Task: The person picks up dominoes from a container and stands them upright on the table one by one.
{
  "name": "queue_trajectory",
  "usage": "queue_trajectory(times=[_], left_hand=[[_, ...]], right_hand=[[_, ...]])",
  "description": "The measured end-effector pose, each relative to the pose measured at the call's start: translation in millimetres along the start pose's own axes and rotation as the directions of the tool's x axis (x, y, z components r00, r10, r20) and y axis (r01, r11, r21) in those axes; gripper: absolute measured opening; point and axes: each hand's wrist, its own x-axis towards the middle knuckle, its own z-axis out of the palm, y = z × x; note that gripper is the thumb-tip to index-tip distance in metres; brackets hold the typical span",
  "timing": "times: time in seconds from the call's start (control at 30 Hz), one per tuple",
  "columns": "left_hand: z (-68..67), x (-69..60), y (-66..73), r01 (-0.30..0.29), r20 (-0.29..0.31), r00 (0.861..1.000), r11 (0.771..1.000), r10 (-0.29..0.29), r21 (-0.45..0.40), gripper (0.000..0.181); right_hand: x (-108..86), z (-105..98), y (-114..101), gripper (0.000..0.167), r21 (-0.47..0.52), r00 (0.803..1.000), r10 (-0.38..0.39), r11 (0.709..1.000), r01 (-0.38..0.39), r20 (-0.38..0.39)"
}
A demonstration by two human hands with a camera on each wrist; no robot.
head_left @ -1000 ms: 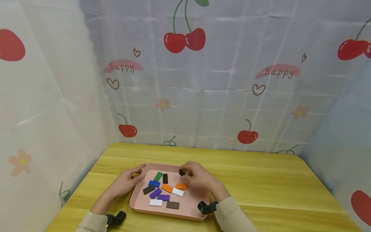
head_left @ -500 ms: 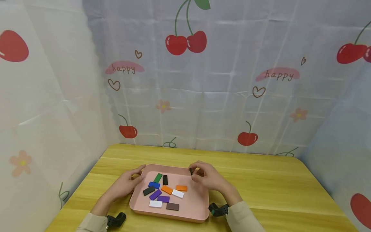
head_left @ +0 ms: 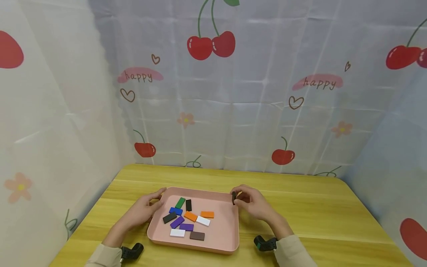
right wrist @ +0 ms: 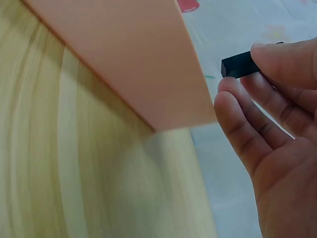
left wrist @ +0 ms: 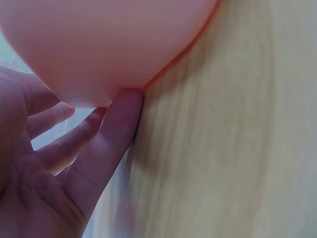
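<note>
A pink tray (head_left: 220, 237) lies on the table with several coloured blocks flat inside, among them a green block (head_left: 180, 203), a black block (head_left: 188, 205) and a brown block (head_left: 197, 236). At the tray's left side my left hand (head_left: 140, 212) rests with extended fingers; in the left wrist view the fingertips of that hand (left wrist: 64, 148) touch the tray wall (left wrist: 109, 49). My right hand (head_left: 255, 204) pinches a black block (head_left: 234, 198) at the tray's back right corner. The right wrist view shows this block (right wrist: 238, 65) between thumb and fingers of the right hand (right wrist: 282, 134).
The yellow wood-grain table (head_left: 307, 207) extends on both sides of the tray. Behind it hangs a sheet (head_left: 227, 111) printed with cherries, with more sheeting on the left and right. Each wrist wears a small black device, such as the right one (head_left: 265, 243).
My right hand has moved right with the black block, from above the tray's interior to its back right corner. The left hand stays at the tray's left side.
</note>
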Motion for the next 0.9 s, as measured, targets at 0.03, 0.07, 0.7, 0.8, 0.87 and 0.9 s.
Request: queue_trajectory(times=[0.03,0.07,0.7,0.8,0.87,0.9], left_hand=[[0.1,0.0,0.0,-0.002,0.002,1.0,1.0,0.002,-0.002,0.052],[0.1,-0.1,0.1,-0.001,0.003,1.0,1.0,0.001,-0.006,0.052],[-1.0,-0.6,3.9,0.021,-0.006,1.0,1.0,-0.021,0.013,0.053],[-0.9,-0.6,4.0,0.026,-0.007,1.0,1.0,-0.025,0.016,0.053],[-1.1,-0.9,4.5,0.026,-0.005,1.0,1.0,-0.026,0.016,0.053],[-1.2,-1.0,4.7,0.024,-0.004,1.0,1.0,-0.024,0.018,0.053]], right_hand=[[-1.6,-1.6,1.2,0.021,0.007,1.0,0.002,1.0,-0.002,-0.005],[-3.2,-3.2,2.7,0.022,0.014,1.0,0.003,1.0,-0.003,-0.012],[-26.1,-21.2,41.4,0.029,0.019,0.987,0.131,0.991,-0.129,-0.097],[-27.5,-21.7,46.6,0.029,-0.001,0.983,0.155,0.988,-0.156,-0.096],[-28.5,-22.1,49.8,0.029,-0.015,0.983,0.156,0.987,-0.158,-0.099],[-28.8,-22.4,51.2,0.028,-0.02,0.983,0.154,0.987,-0.157,-0.103]])
